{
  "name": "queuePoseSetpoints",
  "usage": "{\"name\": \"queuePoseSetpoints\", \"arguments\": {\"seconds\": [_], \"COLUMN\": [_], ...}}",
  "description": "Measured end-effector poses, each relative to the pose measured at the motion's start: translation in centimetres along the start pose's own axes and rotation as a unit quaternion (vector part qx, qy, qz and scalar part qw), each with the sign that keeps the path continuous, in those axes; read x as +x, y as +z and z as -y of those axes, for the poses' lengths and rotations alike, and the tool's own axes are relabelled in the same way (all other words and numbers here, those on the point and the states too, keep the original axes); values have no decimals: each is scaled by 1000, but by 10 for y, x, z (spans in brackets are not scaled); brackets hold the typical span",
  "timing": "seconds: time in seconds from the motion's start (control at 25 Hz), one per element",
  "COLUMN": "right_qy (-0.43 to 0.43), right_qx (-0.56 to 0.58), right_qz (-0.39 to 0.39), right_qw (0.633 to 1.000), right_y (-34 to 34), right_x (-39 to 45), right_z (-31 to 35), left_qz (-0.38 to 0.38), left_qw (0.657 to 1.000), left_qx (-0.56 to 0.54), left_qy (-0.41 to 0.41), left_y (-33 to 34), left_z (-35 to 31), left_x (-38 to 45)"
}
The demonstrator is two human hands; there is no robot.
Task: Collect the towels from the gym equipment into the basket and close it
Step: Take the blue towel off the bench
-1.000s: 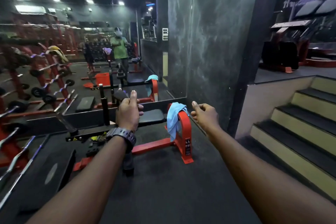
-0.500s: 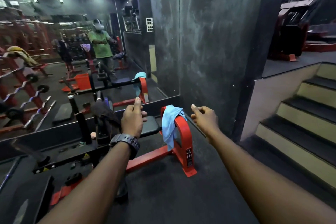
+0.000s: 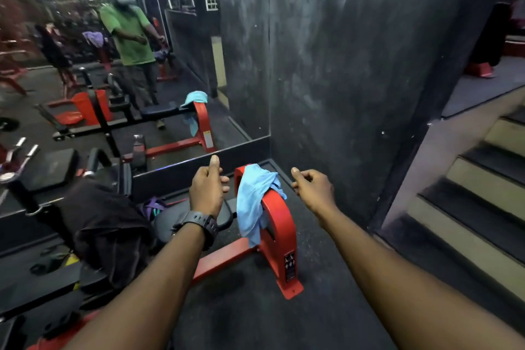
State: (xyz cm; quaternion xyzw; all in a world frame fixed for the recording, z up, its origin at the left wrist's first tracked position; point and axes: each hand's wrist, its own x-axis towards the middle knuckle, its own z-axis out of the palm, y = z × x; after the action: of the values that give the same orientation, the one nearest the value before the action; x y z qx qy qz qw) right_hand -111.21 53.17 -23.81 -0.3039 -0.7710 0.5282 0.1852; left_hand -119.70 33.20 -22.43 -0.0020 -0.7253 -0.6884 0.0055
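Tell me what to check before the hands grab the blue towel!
1. Blue towel in sight, draped over the red frame: ok.
2. Left hand empty: ok, loosely curled, holding nothing.
3. Right hand empty: ok.
4. Path to the towel clear: ok, it hangs between both hands with nothing in front.
5. Towel free to lift: cannot tell, its far side is hidden behind the frame.
6. Basket ready nearby: cannot tell, none in view.
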Motion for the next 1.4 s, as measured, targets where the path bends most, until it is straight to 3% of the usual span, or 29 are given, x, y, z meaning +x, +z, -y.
{"name": "queuePoseSetpoints", "arguments": {"seconds": [0.48,0.72,0.92,1.08,1.2,1.28,1.36,1.4], "right_qy": [66,102,120,99,151,201,203,185], "right_qx": [-47,-67,-124,-177,-231,-233,-229,-232], "right_qz": [20,81,95,86,88,113,120,113], "right_qw": [997,989,980,975,957,945,944,948], "right_y": [144,209,271,326,356,369,377,379], "right_x": [250,377,462,513,523,525,526,527], "right_z": [-25,-101,-176,-221,-249,-261,-275,-280], "left_qz": [28,-3,20,11,7,27,44,32], "left_qw": [996,989,979,965,925,919,942,944], "left_qx": [23,39,66,155,272,218,105,115], "left_qy": [-78,-144,-193,-210,-265,-328,-316,-306], "left_y": [109,179,253,282,279,280,285,285], "left_z": [75,166,262,342,395,420,443,447], "left_x": [272,369,430,468,476,472,469,469]}}
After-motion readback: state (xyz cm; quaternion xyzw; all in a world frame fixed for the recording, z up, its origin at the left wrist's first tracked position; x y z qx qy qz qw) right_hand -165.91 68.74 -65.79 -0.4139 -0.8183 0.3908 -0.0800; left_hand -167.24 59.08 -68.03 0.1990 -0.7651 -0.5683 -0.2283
